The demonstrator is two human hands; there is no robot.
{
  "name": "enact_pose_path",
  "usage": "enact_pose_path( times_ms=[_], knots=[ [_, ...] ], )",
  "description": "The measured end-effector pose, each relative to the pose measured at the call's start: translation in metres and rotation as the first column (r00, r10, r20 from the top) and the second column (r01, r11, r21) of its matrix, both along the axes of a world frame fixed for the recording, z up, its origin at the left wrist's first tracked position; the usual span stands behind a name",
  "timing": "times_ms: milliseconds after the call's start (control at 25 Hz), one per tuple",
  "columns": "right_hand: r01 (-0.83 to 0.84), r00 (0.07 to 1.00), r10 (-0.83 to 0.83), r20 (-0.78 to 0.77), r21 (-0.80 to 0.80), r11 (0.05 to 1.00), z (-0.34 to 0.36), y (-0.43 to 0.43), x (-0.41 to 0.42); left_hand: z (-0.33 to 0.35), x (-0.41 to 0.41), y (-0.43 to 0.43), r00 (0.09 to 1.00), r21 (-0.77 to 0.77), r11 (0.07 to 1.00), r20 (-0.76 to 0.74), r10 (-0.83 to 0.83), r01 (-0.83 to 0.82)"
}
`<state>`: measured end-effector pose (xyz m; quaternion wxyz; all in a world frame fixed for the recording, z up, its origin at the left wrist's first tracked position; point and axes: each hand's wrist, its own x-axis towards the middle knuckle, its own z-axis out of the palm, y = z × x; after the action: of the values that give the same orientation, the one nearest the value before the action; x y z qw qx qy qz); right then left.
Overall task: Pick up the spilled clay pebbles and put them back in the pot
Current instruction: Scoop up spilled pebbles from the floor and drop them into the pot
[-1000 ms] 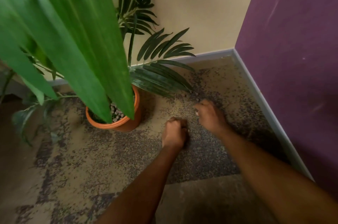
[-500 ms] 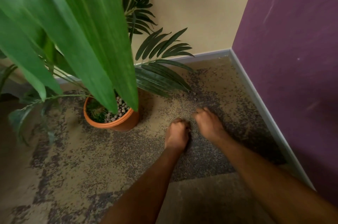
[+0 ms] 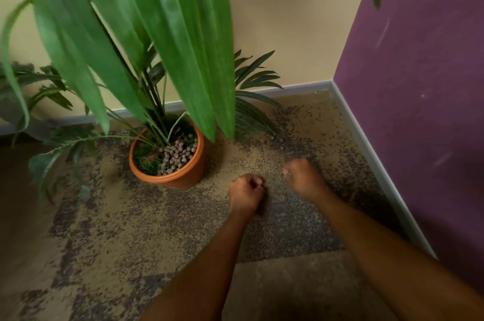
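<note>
An orange pot [image 3: 183,179] stands on the carpet with a tall green plant in it. Brown-grey clay pebbles [image 3: 175,154] cover the right half of its soil. A few spilled pebbles [image 3: 280,140] lie on the carpet near the palm fronds, beyond my hands. My left hand [image 3: 245,193] is a closed fist just above the floor, right of the pot. My right hand [image 3: 303,176] is also curled shut, a little farther right, and a pale bit shows at its fingertips. What the fists enclose is mostly hidden.
Long green leaves [image 3: 183,45] hang over the pot and block the view above it. Dark palm fronds [image 3: 251,111] spread low behind the pot. A beige wall [image 3: 288,19] and a purple wall [image 3: 419,85] meet in a corner with a grey skirting board [image 3: 366,148].
My right hand has pulled back from the floor near the fronds and closed. The view has shifted, so the pot's inside and its pebbles now show. The left fist stays closed.
</note>
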<state>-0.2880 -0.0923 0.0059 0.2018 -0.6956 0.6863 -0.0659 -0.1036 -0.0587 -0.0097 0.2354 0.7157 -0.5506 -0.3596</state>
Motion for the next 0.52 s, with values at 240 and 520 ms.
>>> enact_pose_path(
  times_ms=[240, 520],
  knots=[
    [0.144, 0.468, -0.518, 0.716, 0.516, 0.844, 0.020, -0.003, 0.041, 0.033, 0.010, -0.014, 0.637, 0.351, 0.866, -0.587, 0.500, -0.356],
    [-0.024, 0.253, -0.439, 0.862, 0.459, 0.888, 0.080, -0.018, 0.112, 0.091, 0.053, -0.020, 0.581, 0.214, 0.865, -0.665, 0.470, -0.455]
  ],
)
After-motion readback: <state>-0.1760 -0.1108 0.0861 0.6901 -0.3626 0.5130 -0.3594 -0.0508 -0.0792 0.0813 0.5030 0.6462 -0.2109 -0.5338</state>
